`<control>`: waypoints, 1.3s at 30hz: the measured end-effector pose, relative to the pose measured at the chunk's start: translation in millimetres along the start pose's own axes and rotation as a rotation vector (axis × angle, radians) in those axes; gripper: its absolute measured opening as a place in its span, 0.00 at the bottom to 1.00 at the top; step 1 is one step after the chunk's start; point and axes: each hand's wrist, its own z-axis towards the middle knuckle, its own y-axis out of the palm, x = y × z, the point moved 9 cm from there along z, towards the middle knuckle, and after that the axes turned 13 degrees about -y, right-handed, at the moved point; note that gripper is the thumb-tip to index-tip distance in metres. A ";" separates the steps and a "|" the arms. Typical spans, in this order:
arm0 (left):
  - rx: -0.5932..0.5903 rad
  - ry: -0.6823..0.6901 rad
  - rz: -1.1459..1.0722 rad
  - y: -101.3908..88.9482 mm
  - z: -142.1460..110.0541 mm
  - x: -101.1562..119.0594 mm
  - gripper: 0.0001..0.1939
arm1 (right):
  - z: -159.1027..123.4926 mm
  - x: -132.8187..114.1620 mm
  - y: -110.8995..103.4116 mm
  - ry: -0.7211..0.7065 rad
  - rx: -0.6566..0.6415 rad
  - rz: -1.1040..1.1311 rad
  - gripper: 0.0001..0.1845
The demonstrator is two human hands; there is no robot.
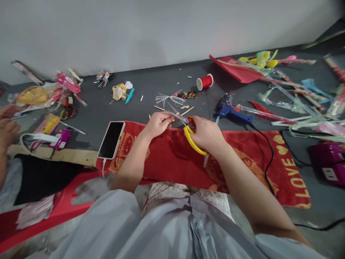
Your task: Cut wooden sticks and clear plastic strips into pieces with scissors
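Observation:
In my right hand (208, 135) is a pair of scissors (192, 138) with yellow handles, its blades pointing up and left. My left hand (159, 125) is closed in a pinch beside the blades; whatever lies between its fingertips is too small to make out. Both hands are over the near edge of the table, above a red towel (172, 162). Just beyond them lie thin pale sticks (188, 110), small cut pieces (184, 107), a bundle of white wires (169, 98) and a patterned strip (187, 95).
A blue glue gun (234, 114) lies right of my hands, its black cord crossing the towel. Behind stands a red thread spool (205, 82). A phone (111, 139) rests at left. Craft materials crowd the right side. Another person's hand (8, 124) shows at far left.

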 end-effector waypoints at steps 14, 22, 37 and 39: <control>0.011 0.000 -0.010 0.3 0.5 0.6 0.27 | -0.6 0.0 -1.4 0.078 -0.081 -0.069 0.23; 0.360 0.172 0.330 -1.8 -6.5 12.8 0.17 | -1.2 5.7 -6.0 0.157 -0.044 -0.047 0.25; 0.388 0.295 0.302 -5.7 -11.5 25.8 0.16 | -1.0 5.4 -11.6 0.031 0.135 0.022 0.27; 0.346 0.265 0.259 -5.0 -10.2 26.8 0.19 | -0.3 3.0 -10.8 -0.004 0.150 0.016 0.29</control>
